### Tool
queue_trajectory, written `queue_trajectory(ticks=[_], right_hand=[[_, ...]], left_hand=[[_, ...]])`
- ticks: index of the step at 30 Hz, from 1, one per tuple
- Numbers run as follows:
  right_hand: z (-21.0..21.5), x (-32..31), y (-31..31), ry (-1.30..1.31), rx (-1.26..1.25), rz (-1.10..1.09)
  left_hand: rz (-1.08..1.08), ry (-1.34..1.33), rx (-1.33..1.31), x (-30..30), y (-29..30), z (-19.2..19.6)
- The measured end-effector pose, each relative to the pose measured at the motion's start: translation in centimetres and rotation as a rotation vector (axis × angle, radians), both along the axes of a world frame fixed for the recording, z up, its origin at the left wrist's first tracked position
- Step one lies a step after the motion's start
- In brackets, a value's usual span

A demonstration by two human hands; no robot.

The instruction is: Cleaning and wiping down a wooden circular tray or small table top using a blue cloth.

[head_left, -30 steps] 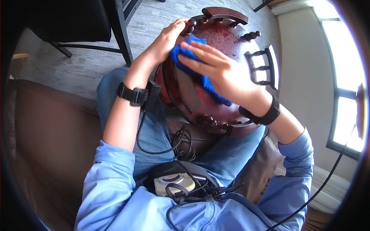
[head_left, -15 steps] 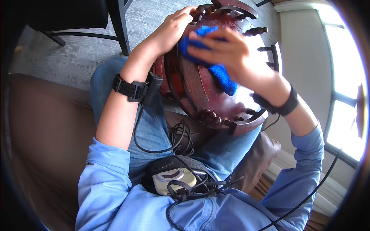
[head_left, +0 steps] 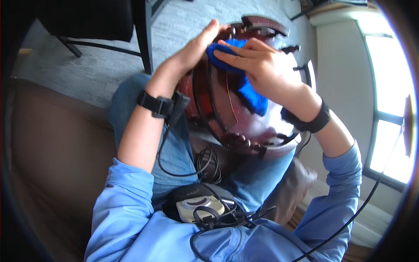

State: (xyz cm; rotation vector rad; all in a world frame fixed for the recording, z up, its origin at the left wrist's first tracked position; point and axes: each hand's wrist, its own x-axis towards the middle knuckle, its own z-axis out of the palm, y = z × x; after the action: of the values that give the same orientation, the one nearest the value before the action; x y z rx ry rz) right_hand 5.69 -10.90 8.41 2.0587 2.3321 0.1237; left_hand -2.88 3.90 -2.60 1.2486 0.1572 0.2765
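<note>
At dark-red woodwork (head_left: pixel 228 102), straighter left fingers (head_left: pixel 212 28)

Two bare hands: one left hand (head_left: pixel 192 51), one right hand (head_left: pixel 267 70). One blue, soft fabric cloth (head_left: pixel 255 100). One round, glossy, dark red wooden piece (head_left: pixel 226 99), with several turned spindles (head_left: pixel 291 49), too blurred and covered to number. Two black wrist straps (head_left: pixel 148 102). One black box-shaped module (head_left: pixel 179 109). One rounded cream device (head_left: pixel 192 212). One coil of black cable (head_left: pixel 208 163). Two light-blue fabric sleeves (head_left: pixel 120 203). Two blue denim trouser legs (head_left: pixel 262 177). One bright, dark-framed window (head_left: pixel 388 96).
</note>
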Motion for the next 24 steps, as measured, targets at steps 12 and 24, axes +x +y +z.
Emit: queue_trajectory(ticks=[12, 24], right_hand=[[-0.4, -4.4, -1.3, -0.137, 0.008, 0.227], [2.2, -3.6, -1.0, -0.152, -0.098, 0.372]], left_hand=[[-0.138, -0.033, -0.046, 1.1, -0.6, -2.6], [-0.216, 0.005, 0.014, 0.9, 0.6, -2.6]])
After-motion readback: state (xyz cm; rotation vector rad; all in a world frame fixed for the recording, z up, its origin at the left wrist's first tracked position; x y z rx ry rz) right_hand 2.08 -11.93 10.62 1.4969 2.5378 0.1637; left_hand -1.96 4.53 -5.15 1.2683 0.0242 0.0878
